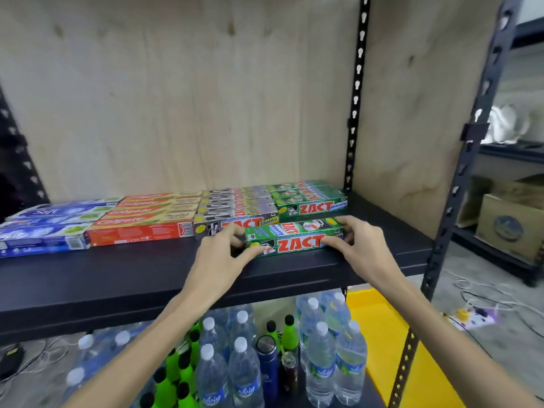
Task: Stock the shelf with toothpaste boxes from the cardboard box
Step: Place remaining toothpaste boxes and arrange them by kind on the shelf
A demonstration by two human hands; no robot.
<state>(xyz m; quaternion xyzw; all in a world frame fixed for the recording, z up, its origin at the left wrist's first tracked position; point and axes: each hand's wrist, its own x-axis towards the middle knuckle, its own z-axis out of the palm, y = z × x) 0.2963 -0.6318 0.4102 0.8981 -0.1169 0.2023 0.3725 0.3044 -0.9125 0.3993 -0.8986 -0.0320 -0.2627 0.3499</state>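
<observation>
A green ZACT toothpaste box [294, 238] lies lengthwise on the black shelf [147, 278], in front of a row of green ZACT boxes [312, 201]. My left hand [226, 245] grips its left end and my right hand [356, 238] grips its right end. To the left stand rows of black-and-red ZACT Smokers boxes [235, 212], red Colgate boxes [141, 222] and blue toothpaste boxes [44, 228]. The cardboard supply box is out of view.
A plywood back panel [176, 98] and black slotted uprights [354, 113] bound the shelf. Below stand water bottles [321, 348], green bottles [173, 375] and a yellow bin [382, 334]. A cardboard box [509, 225] sits on a low rack at right, with cables on the floor.
</observation>
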